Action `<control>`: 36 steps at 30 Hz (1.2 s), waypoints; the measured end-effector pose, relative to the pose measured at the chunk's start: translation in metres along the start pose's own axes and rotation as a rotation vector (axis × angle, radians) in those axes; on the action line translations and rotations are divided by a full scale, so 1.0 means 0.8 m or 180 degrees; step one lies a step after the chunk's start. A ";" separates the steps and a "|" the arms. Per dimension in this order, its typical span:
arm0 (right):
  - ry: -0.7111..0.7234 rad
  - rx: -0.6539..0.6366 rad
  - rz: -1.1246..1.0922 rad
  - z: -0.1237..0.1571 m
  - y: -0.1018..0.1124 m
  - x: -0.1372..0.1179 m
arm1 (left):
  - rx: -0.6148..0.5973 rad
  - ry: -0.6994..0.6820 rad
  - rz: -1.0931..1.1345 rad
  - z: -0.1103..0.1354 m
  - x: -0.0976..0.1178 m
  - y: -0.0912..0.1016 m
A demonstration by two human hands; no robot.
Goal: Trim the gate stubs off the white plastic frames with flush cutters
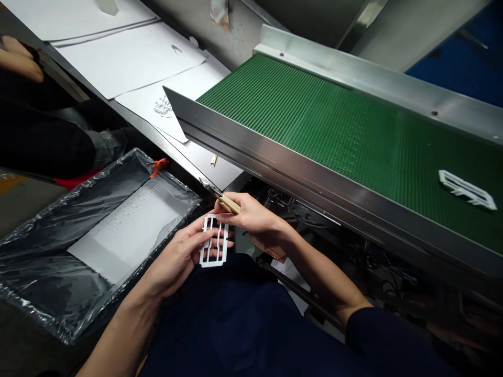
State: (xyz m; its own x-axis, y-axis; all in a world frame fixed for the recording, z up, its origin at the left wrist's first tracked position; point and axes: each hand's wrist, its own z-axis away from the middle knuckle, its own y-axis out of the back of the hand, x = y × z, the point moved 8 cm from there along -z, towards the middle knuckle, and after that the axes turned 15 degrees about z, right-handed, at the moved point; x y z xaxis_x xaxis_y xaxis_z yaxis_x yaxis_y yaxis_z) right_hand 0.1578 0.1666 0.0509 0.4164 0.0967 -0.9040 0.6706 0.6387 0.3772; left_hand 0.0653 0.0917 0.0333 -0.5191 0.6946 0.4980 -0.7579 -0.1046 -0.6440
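My left hand (178, 256) is closed on a white plastic frame (214, 263) with long open slots, its thumb on the front and its fingers behind. My right hand (257, 214) is wrapped round a pair of nippers (231, 203) with beige handles. The metal jaws point up and left, away from the frame. Some right-hand fingers lie close to the frame's top edge; whether they touch it I cannot tell. Another white plastic part (451, 183) lies on the green conveyor belt (314, 120) at the right.
Left of me is a bin lined with dark plastic (35, 256), holding a white sheet (133, 235) with several pale parts on it. Small white scraps (163, 106) lie on the paper-covered table (129, 57). The conveyor's metal side rail (275, 162) runs ahead. Another person (43, 136) sits at far left.
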 end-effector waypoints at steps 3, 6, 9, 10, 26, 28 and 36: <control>0.0013 0.0013 -0.0263 0.002 0.002 -0.002 | 0.0021 -0.0045 -0.0112 0.000 0.001 -0.001; -0.0004 -0.0012 -0.0469 0.004 0.002 -0.003 | 0.0058 -0.0080 -0.0226 0.000 0.002 -0.001; 0.0026 -0.0031 -0.0624 0.005 0.002 -0.003 | 0.0126 -0.0114 -0.0319 0.000 0.003 0.000; 0.0044 -0.0028 -0.0652 0.005 0.002 -0.004 | 0.0140 -0.0133 -0.0328 0.000 0.003 0.001; -0.0266 0.1313 -0.0185 0.032 0.022 0.029 | 0.0583 -0.0389 -0.0822 0.013 0.017 0.042; -0.0382 0.1529 -0.0331 0.039 0.019 0.042 | 0.0648 -0.0377 -0.0805 0.018 0.012 0.052; -0.0614 0.1910 -0.0815 0.053 0.006 0.062 | 0.1047 -0.0592 -0.0415 0.017 -0.003 0.065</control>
State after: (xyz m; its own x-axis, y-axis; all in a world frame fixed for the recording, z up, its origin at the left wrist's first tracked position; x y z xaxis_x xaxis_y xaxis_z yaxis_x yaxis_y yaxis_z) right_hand 0.2083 0.1421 0.0164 0.2638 -0.1746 -0.9486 0.9639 0.0837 0.2527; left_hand 0.0216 0.0754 0.0065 -0.4500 0.5797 0.6793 -0.8926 -0.2672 -0.3632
